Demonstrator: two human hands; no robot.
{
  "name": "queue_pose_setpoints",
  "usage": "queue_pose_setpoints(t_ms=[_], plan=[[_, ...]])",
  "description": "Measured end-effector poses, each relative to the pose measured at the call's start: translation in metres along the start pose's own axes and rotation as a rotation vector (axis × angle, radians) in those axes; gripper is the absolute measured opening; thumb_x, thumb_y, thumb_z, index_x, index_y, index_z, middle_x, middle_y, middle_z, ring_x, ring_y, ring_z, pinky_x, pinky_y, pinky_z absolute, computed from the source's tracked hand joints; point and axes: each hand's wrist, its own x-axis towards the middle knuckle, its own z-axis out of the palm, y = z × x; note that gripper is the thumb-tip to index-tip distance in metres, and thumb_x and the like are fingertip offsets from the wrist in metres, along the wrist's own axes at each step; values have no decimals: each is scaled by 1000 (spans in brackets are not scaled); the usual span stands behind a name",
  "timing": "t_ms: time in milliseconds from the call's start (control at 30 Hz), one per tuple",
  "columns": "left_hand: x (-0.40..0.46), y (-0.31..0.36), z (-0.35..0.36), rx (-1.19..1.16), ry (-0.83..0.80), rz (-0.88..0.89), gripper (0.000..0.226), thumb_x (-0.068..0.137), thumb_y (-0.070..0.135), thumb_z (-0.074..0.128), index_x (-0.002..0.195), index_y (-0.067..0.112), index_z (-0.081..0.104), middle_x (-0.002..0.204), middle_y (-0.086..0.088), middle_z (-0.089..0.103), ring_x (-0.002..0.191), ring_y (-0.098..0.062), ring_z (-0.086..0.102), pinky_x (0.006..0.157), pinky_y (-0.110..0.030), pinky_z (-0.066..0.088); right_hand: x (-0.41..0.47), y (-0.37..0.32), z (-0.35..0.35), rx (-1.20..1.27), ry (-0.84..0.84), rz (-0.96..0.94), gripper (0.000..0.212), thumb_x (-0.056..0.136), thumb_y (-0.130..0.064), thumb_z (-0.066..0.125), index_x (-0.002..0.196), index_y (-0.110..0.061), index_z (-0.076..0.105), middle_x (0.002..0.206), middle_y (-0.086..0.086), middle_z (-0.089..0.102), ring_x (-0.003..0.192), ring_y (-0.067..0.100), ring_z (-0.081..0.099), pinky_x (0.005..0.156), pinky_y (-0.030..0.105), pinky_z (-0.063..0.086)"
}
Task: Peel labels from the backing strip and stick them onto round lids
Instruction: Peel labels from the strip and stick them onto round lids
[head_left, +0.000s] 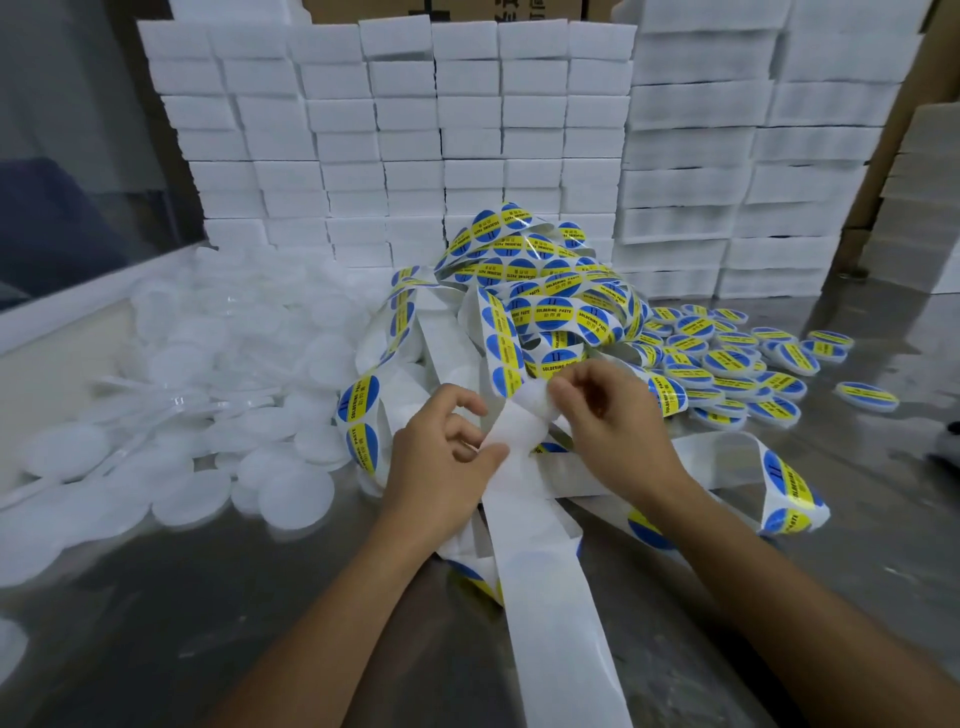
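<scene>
While left hand grips backing strip, right hand pinches it.

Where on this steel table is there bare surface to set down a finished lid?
Bare table shows near the front edge, between the plain white lids on the left and the left hand. Another bare patch lies far right, past the labelled lids. The middle is crowded with the tangled label strip, where the right hand works.
</scene>
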Motion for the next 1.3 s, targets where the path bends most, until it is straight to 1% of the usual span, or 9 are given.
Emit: queue_pose_setpoints(t_ms=[167, 267, 433, 633, 767, 967, 1100, 1200, 1300], plan=[[0, -5, 2, 135, 7, 29, 28, 76, 13, 79, 66, 25, 56, 55, 7, 56, 44, -2, 47, 49, -7, 39, 5, 2, -12, 410, 137, 221, 11, 95, -14, 63, 89, -11, 72, 71, -3, 71, 66, 3, 65, 64, 17, 53], [-1, -4, 3, 187, 56, 46, 35, 70, 20, 85, 65, 26, 51, 55, 8, 53, 49, -1, 49, 49, -7, 39, 1, -6, -6, 567, 52, 245, 8, 91, -11, 68, 88, -12, 75, 79, 4, 75, 75, 11, 70, 70, 20, 57], [0, -2, 1, 171, 63, 42, 31, 71, 16, 83, 66, 22, 53, 56, 6, 54, 50, -2, 48, 51, -13, 42, -7, -15, 10, 934, -122, 422, 13, 77, -5, 73, 89, -4, 74, 82, 12, 73, 80, 18, 70, 84, 45, 60], [3, 10, 0, -245, 89, -112, 7, 80, 17, 66, 77, 24, 66, 62, 4, 67, 55, -7, 59, 48, -16, 43, -14, -12, 17, 769, -155, 519, 18, 82, 4, 72, 91, -11, 75, 101, 17, 74, 91, 20, 70, 92, 55, 54], [6, 7, 1, -82, 195, -57, 21, 88, 14, 66, 72, 26, 60, 65, 6, 64, 65, -20, 64, 58, -29, 50, -15, -10, 20, 731, -175, 500, 25, 82, 0, 74, 103, -14, 73, 91, 11, 72, 90, 18, 70, 91, 50, 56], [1, 5, 0, 180, 126, 229, 23, 91, 12, 64, 78, 30, 58, 77, 22, 63, 68, -1, 61, 55, -7, 42, -15, -9, 23, 736, -148, 518, 5, 87, -14, 73, 92, -16, 75, 103, 8, 74, 87, 14, 71, 87, 45, 59], [-1, 9, -5, 259, 165, 325, 13, 90, 13, 67, 87, 26, 65, 75, 18, 63, 74, -2, 60, 61, -15, 49, -13, -8, 22, 732, -187, 516, 6, 91, -16, 69, 88, -11, 71, 101, 12, 72, 92, 17, 68, 91, 46, 57], [2, 12, -10, 540, 356, 435, 35, 87, 22, 64, 121, 13, 63, 114, -5, 64, 104, -23, 57, 85, -43, 48, -11, -7, 20, 797, -206, 560, 9, 92, -18, 67, 85, -14, 70, 99, 9, 74, 96, 20, 68, 95, 48, 55], [9, 15, -31, 665, 627, 293, 45, 85, 25, 58, 129, 15, 56, 126, -8, 57, 114, -29, 48, 91, -43, 32, -10, -3, 18, 838, -209, 602, 8, 93, -17, 65, 87, -13, 69, 109, 11, 74, 111, 26, 67, 98, 51, 52]])
